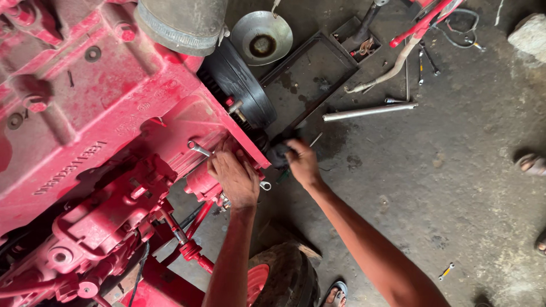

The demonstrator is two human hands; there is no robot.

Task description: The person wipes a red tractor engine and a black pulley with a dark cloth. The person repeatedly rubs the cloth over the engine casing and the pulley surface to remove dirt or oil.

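Left hand [234,177] is clenched around a chrome-steel open-ended spanner [199,149], whose head shows just above the knuckles and whose other end pokes out below the palm. Spanner sits against the side of the big red-painted cast engine block [102,113], beside the black ribbed flywheel pulley [242,91].

Right hand [301,164] is at the block's lower corner, fingers closed on a dark greasy lump [278,153]; can't tell if it's a rag or a part.

Behind: shallow black metal tray [310,74] w/ oil stains, round grey metal funnel-pan [261,37], long steel pipe [369,111] flat on the concrete floor [443,187]. Small yellow-handled wrench [446,271] lies well apart, lower right. Worn black tyre [290,278] sits under the arms.

Risks, as judged: hands and spanner look oily, so the spanner could slip off the fastener and knuckles would hit the casting edge. Right-hand fingers are near the pulley rim, so a pinch is poss. if it turns. Loose tools on the floor are a trip hazard for the sandalled foot [336,294].
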